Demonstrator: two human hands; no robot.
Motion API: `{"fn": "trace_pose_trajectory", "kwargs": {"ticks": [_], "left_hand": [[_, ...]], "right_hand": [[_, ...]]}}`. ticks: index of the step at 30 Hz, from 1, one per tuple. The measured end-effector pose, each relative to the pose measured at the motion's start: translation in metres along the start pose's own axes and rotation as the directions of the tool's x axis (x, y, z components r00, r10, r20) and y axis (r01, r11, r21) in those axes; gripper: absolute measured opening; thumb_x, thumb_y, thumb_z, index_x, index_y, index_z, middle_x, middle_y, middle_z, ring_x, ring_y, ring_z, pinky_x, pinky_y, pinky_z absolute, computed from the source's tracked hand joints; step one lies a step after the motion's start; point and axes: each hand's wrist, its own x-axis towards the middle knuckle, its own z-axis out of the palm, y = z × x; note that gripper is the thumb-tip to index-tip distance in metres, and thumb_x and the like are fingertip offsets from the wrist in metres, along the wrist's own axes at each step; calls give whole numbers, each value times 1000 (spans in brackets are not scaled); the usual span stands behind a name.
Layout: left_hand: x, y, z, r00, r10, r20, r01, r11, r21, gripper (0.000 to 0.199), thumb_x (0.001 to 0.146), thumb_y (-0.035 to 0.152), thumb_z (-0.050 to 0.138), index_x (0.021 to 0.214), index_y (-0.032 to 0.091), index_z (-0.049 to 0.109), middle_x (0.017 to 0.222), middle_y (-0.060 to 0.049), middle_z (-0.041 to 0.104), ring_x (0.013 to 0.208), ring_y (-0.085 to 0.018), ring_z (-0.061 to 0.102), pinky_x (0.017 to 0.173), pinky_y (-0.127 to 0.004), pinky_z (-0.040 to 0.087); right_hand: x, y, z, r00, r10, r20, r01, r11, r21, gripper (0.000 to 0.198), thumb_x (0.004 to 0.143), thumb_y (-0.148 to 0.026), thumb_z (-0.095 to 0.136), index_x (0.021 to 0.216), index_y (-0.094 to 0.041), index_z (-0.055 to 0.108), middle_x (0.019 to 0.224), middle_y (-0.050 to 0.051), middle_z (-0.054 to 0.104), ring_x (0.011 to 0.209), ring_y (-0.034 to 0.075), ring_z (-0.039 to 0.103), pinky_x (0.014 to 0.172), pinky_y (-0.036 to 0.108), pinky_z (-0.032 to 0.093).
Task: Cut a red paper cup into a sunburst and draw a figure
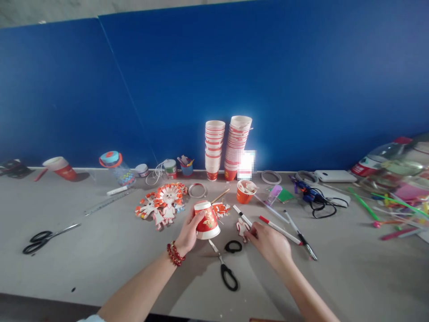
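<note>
My left hand [188, 232], with red beads at its wrist, is closed around a red and white paper cup [207, 225]. That cup is upside down, its wide rim facing the table and gold print on its side. To the right, the bent fingers of my right hand [270, 241] pinch the edge of a small white paper figure [242, 229] with red outlines. Between my hands lie black-handled scissors [223, 264], blades apart. Left of the cup rest paper-cup lions [169, 199] with fringed orange and white manes and small paper bodies.
Two tall stacks of paper cups [214, 150] stand against the blue partition. A red cup of paper scraps [246, 192], markers [279, 230], a glue gun [310, 193] and tape rolls [271, 177] lie around. More scissors [50, 237] and a bottle [117, 169] are leftward.
</note>
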Motion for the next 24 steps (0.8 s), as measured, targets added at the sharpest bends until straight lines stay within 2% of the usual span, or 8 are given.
{"fn": "trace_pose_trajectory", "kwargs": {"ticks": [3,5,7,9,11,13,17,24], "left_hand": [[1,-3,-3,1000,-2,-1,2,1000,10,49,74,42,76,116,21,64,110,-9,71,98,-25,67,86,-35,51],[2,-6,-5,1000,-20,2,20,1000,1,50,75,42,76,118,21,63,111,-9,71,98,-26,67,86,-35,52],[3,-9,-6,1000,-24,13,24,1000,-13,50,77,44,74,120,21,61,112,-10,71,99,-26,68,86,-36,52],[3,-12,-5,1000,-3,29,4,1000,-22,51,79,49,71,120,19,61,114,-11,70,100,-26,67,89,-37,52],[2,-14,-4,999,10,44,-9,1000,-21,57,78,58,68,118,18,62,113,-12,70,100,-27,67,88,-38,52],[1,-15,-3,998,18,66,-16,1000,-17,63,74,64,67,116,18,62,112,-12,70,99,-27,67,86,-37,53],[-2,-13,-2,993,58,100,-58,998,-10,65,67,63,74,116,21,62,114,-10,69,101,-26,66,88,-35,51],[-8,-6,7,993,58,104,-61,998,34,56,67,47,81,112,22,60,104,-8,69,92,-23,65,80,-31,51]], "right_hand": [[3,6,3,1000,-30,-9,31,989,147,19,85,-32,59,70,-21,63,63,3,66,60,20,61,51,26,27],[4,7,2,997,-69,-32,76,933,351,22,84,-36,59,68,-21,61,58,0,62,54,17,56,51,25,30],[1,0,-1,991,-118,-56,127,784,607,30,83,-45,59,67,-20,58,57,-1,60,50,14,51,51,25,34],[-4,-16,-6,985,-163,-62,146,579,802,36,80,-52,62,67,-20,56,58,-1,59,50,13,50,49,24,36],[-9,-39,-10,972,-237,0,104,430,897,39,77,-55,67,67,-19,56,58,-1,58,48,11,48,47,23,35],[-11,-60,-13,957,-290,23,81,343,936,40,76,-55,69,67,-18,56,56,-2,56,46,10,46,46,22,34],[-9,-82,-9,955,-290,-61,160,334,929,38,79,-52,67,67,-19,54,56,-3,55,49,11,46,47,22,33],[-8,-80,6,961,-261,-93,199,414,889,31,83,-44,64,68,-20,52,58,-3,54,51,12,48,49,22,34]]}}
